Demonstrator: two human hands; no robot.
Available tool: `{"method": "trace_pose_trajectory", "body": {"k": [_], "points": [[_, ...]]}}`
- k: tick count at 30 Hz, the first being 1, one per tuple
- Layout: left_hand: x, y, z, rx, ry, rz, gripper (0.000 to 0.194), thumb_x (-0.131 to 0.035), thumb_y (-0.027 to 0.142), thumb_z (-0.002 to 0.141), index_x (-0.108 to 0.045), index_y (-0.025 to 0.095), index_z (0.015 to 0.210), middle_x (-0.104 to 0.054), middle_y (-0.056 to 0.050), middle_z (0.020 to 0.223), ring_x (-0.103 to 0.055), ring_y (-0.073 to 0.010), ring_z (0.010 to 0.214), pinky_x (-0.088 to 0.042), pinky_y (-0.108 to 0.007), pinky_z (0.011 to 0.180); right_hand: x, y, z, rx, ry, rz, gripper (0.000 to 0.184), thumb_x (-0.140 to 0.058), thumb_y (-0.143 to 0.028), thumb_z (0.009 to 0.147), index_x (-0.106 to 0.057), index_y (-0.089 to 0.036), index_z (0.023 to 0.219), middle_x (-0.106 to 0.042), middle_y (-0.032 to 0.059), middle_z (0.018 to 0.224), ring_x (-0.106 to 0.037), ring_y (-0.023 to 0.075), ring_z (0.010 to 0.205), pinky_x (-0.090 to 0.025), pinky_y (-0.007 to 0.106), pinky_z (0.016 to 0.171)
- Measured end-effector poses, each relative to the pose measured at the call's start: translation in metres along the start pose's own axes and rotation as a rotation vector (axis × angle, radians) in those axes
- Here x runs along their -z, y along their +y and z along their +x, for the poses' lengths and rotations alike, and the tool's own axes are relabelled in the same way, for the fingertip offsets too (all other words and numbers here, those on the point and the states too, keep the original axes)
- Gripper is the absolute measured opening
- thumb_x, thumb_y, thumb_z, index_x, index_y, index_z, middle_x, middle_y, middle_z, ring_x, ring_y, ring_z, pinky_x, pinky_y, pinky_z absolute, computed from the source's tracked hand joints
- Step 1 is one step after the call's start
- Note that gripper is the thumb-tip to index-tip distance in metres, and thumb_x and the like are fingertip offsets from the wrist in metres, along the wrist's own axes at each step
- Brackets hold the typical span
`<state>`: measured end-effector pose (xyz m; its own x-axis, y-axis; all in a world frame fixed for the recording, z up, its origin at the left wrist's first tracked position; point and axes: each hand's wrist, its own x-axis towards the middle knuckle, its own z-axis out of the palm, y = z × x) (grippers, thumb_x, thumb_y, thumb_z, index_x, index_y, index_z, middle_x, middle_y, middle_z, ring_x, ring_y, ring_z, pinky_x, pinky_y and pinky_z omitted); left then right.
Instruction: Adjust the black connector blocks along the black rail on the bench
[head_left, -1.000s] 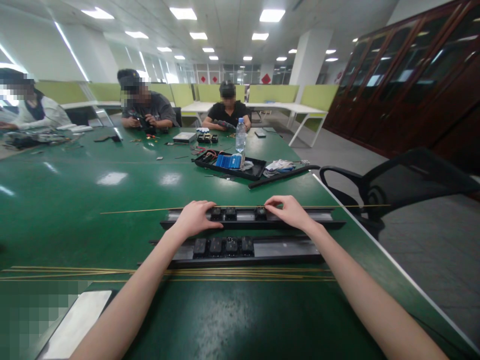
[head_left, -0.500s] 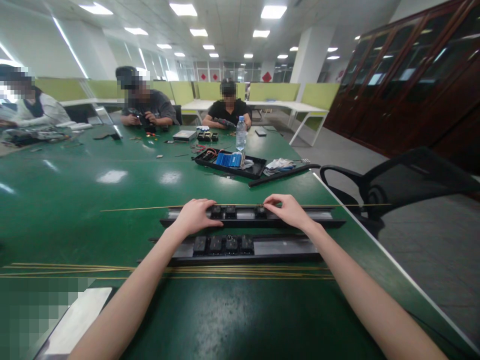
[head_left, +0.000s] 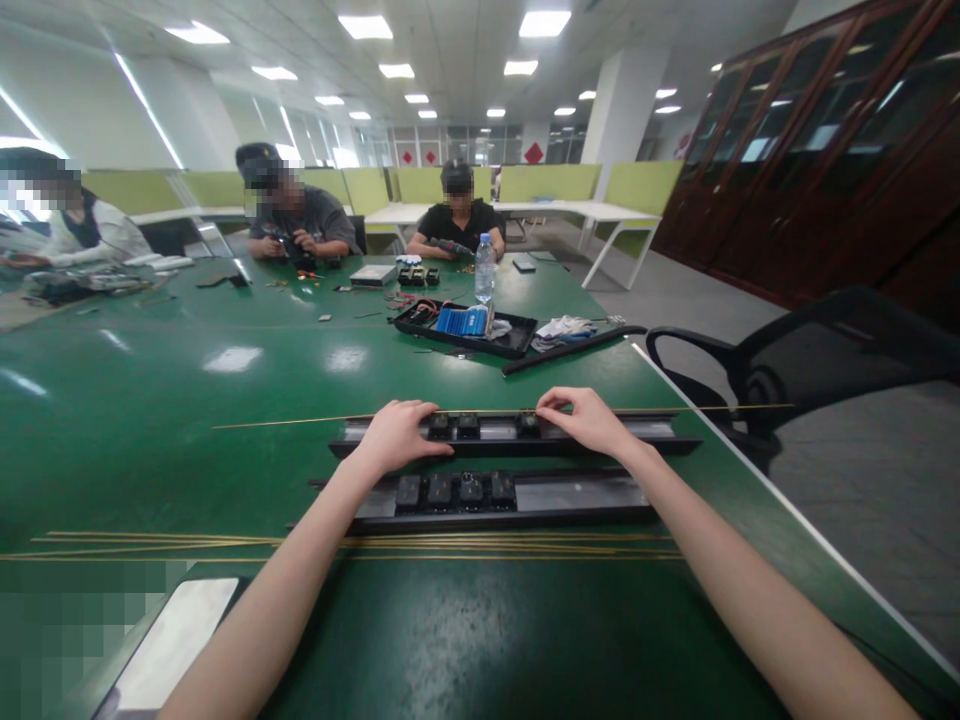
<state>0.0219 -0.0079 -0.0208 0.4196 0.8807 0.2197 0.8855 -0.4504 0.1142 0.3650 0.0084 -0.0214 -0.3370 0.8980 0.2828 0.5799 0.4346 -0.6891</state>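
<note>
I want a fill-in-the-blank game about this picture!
The table is coloured ____.
The near rail holds ____ black blocks.
The bottle has a cap coloured ____.
The left hand and right hand are at the far rail; the ____ one pinches a thin stick.

Missing words: green; four; blue; right.

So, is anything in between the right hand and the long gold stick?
Nothing that I can see. The right hand has its fingertips right at the gold stick, just beside a black block in the far black rail.
</note>
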Motion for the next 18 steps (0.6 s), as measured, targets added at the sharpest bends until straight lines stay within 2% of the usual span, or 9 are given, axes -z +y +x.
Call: {"method": "trace_pose_trajectory", "body": {"k": [18], "points": [[0.000,0.000,0.000,0.002,-0.016,-0.007,0.076,-0.067,0.075,0.073,-0.068,0.018,0.123,-0.074,-0.012,0.120,-0.068,-0.0333,0.108,-0.047,-0.042,0.097,0.018,0.006,-0.002,-0.044,-0.082,-0.072,0.026,-0.063,-0.045,0.087,-0.076,-0.022,0.084,-0.078,0.0023,0.086,-0.070,0.0209,0.082,-0.050,0.031,0.077]]}}
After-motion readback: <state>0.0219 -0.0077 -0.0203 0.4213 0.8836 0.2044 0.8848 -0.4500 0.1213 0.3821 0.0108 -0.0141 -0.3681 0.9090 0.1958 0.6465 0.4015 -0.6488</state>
